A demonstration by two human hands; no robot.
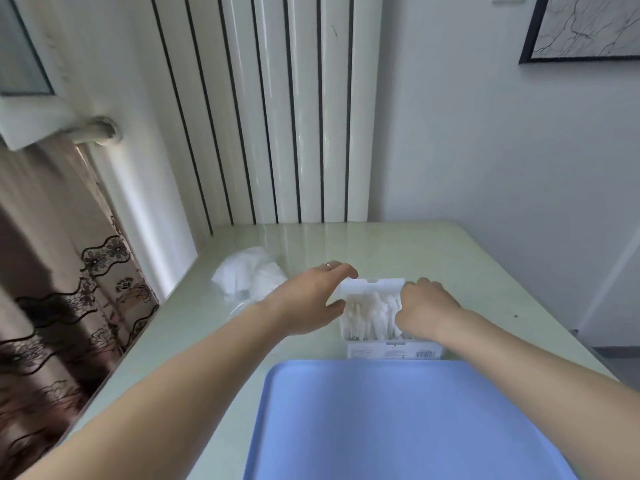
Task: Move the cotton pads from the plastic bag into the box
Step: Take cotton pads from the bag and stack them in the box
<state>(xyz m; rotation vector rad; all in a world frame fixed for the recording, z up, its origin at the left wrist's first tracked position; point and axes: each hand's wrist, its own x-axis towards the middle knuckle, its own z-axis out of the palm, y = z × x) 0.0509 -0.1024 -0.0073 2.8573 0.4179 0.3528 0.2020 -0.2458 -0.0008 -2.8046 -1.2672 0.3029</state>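
Note:
A white open box [375, 285] stands on the pale green table, filled with white cotton pads [370, 315] set on edge. My left hand [308, 299], a ring on one finger, rests against the box's left side with fingers curled over its far corner. My right hand [426, 306] is at the box's right side, fingers bent down into the pads; whether it pinches any is hidden. A crumpled clear plastic bag [247, 277] with white pads inside lies to the left of the box, behind my left wrist.
A blue tray [398, 427] lies at the near edge, just in front of the box. The table [467, 258] meets a white wall at the back and right. A white radiator stands behind; a patterned curtain hangs left.

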